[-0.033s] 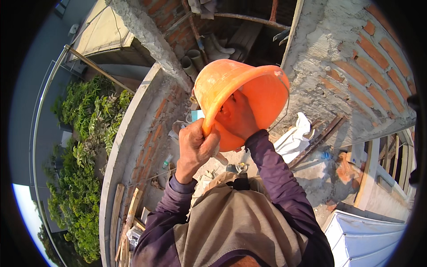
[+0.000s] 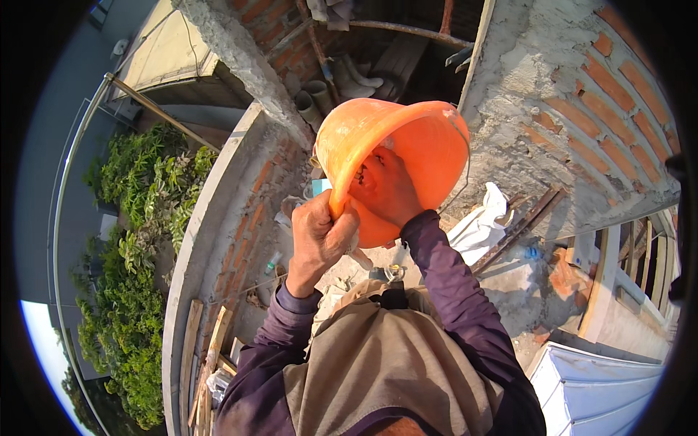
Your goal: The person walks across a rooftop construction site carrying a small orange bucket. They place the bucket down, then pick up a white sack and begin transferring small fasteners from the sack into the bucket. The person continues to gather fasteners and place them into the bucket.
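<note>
An orange bucket (image 2: 407, 152), purple sleeves (image 2: 451, 291), red-brick wall (image 2: 582, 94) with grey mortar, green shrubs (image 2: 131, 240).

right hand (image 2: 385, 185) inside the bucket (image 2: 396, 156), left hand (image 2: 320, 236) on its rim.

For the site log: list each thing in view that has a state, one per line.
Orange bucket: held up, tipped on its side, mouth towards the camera.
Left hand: gripping the bucket's rim.
Right hand: inside the bucket, against its wall.
Brick wall: partly plastered, bricks showing.
White sack: crumpled on the floor.
</note>
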{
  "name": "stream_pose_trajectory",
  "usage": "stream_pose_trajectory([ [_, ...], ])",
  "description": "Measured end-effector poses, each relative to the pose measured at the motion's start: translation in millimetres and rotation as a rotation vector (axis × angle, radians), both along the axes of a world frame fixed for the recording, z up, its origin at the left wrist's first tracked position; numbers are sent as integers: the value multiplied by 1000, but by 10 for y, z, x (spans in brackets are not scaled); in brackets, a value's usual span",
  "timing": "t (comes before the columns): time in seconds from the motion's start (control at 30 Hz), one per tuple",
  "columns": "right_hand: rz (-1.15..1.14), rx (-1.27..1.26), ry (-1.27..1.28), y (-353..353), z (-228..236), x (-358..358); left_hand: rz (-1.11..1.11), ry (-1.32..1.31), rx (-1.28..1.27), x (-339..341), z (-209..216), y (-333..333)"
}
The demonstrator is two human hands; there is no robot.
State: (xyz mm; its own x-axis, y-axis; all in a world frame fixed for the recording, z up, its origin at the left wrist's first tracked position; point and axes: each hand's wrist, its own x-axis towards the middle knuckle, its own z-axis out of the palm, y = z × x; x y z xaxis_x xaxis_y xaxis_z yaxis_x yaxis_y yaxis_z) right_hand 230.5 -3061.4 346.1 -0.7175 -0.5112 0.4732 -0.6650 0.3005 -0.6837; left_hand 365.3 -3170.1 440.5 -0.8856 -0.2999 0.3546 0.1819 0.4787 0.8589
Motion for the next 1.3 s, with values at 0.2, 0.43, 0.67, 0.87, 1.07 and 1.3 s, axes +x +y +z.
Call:
stream_pose_trajectory([
  [0.2,52,-122,-159,-78,-259,97,-30,19,-97,-198,-26,77],
  [0.43,630,-1244,-1844,28,-263,407,25,-226,-77,-436,-253,178],
  [0.67,69,-842,-2033,248,-747,169,58,-395,-119,-685,-734,303],
  [0.87,125,-988,-1894,654,-1299,5,25,-505,110,-770,-1181,414],
  [1.07,46,-1087,-1920,1219,-1568,-232,-5,-472,446,-906,-1658,722],
  [1.3,-15,-1393,-1781,2709,-2002,-800,59,-541,564,-937,-2167,859],
])
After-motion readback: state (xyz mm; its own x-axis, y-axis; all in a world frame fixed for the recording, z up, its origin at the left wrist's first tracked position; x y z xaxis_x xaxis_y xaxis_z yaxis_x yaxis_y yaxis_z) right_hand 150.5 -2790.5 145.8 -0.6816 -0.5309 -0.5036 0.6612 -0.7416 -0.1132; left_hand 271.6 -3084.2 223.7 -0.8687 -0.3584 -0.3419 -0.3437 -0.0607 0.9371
